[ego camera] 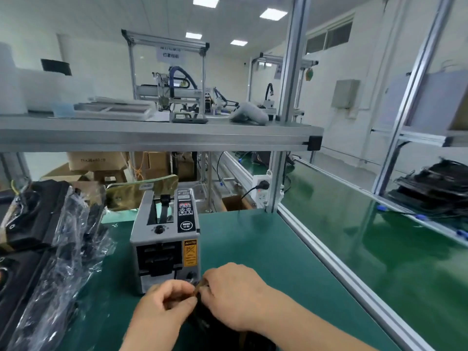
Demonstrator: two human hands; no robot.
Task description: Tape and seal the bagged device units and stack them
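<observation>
Far left, bagged units [43, 224] lie piled on the green mat [253, 249], long sides running away from us. Centre, the tape dispenser [164, 239], mouth facing us. Just in front, the left hand [164, 304] curls, pinching the far end of a dark bagged unit [215, 328] that stretches back toward us, mostly hidden. The right hand [233, 295], knuckles up, pinches the same edge.

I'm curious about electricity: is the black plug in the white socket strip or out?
In. The black plug sits pushed into the white socket strip on the metal post; its cable droops down to the left.
</observation>
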